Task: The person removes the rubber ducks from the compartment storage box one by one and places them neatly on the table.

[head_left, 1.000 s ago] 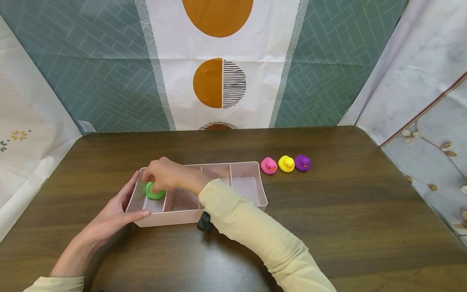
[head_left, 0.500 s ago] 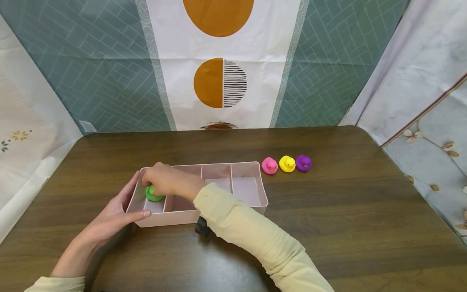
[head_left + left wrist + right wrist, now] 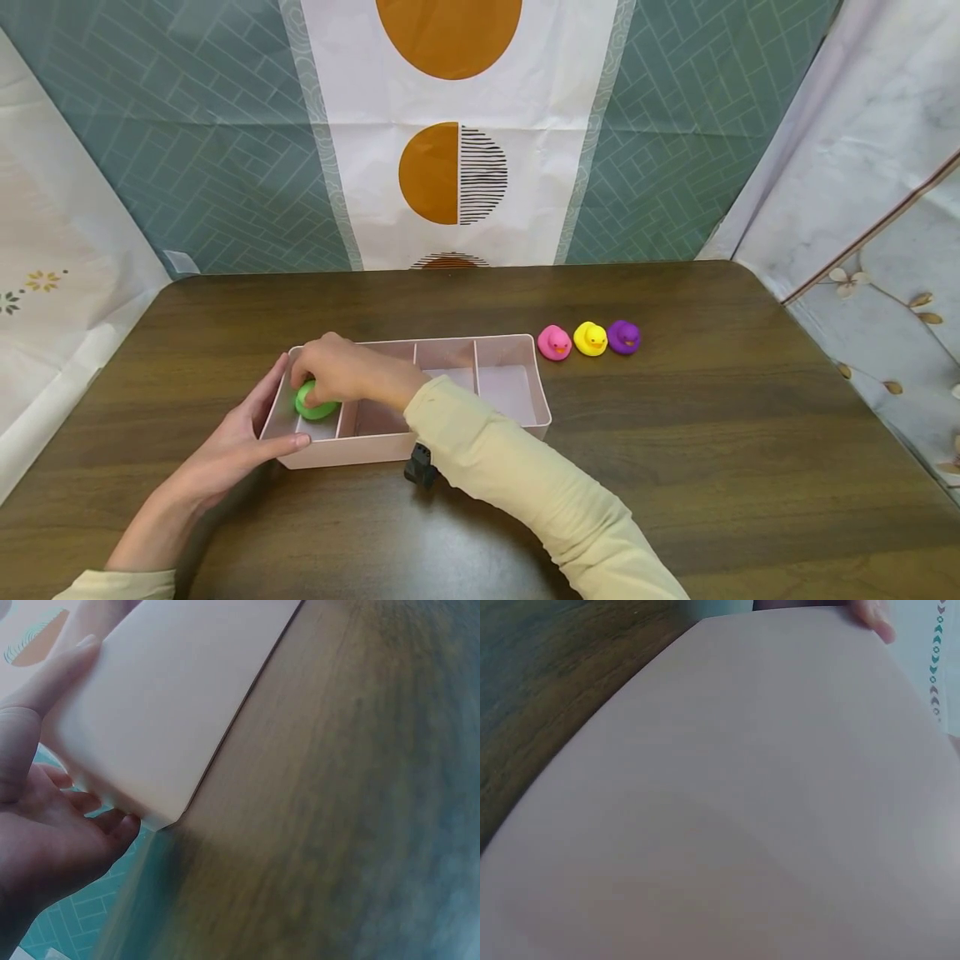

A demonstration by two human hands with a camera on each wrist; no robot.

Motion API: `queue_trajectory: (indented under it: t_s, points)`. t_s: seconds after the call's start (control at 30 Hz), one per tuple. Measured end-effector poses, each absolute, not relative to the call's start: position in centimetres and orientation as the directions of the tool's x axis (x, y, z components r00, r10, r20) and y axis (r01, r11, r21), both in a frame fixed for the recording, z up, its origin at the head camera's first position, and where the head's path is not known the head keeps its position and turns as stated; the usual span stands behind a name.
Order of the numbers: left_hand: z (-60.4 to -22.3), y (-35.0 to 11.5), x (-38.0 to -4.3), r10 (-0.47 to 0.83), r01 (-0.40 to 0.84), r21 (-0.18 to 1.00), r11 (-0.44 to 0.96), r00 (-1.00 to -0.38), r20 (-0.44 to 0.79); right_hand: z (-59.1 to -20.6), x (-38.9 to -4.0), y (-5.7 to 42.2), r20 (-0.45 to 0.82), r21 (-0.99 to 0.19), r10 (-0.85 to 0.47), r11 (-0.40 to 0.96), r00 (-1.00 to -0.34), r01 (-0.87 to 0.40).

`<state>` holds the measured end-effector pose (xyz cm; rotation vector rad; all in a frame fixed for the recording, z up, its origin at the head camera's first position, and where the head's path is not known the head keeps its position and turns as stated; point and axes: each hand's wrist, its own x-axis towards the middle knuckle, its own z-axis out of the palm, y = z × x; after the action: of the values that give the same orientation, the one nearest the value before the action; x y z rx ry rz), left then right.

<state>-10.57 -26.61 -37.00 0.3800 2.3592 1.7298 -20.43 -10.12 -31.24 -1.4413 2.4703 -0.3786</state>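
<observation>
A pale pink divided box (image 3: 352,451) lies lengthwise on the table. My left hand (image 3: 234,446) grips its left end, thumb over the front wall and fingers along the end wall. In the left wrist view, that hand (image 3: 56,817) spans the box's corner (image 3: 172,697). My right hand (image 3: 337,367) reaches into the leftmost compartment and pinches a green rubber duck (image 3: 317,409), partly hidden beneath the fingers. Outside the box's right end, a pink duck (image 3: 554,343), a yellow duck (image 3: 590,339) and a purple duck (image 3: 624,337) stand in a row. The box wall (image 3: 727,787) fills most of the right wrist view.
Thin dividers (image 3: 476,367) split the box into several compartments. The brown wooden table (image 3: 720,433) extends to the right and in front. Behind it hangs a patterned cloth (image 3: 540,192). A small black device (image 3: 421,467) sits at my right wrist, close to the box's front wall.
My right hand has lowered slightly, and the green duck has shifted a little left and tilted within the compartment. The left hand keeps its grip on the box.
</observation>
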Motion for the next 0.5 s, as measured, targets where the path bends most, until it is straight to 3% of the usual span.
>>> queue_trajectory:
  t_s: [0.27,0.5]
  points:
    - [-37.0,-26.6,-10.5,0.329,0.109,0.958,0.267,-0.944,0.016,-30.4,-20.6,-9.3,-0.055,-0.381,-0.88,0.455,-0.471,-0.805]
    - [-37.0,-26.6,-10.5,0.321,0.097,0.952,0.29,-0.947,-0.001,-29.2,-20.6,-8.0,-0.01,-0.49,-0.863,0.444,-0.505,-0.75]
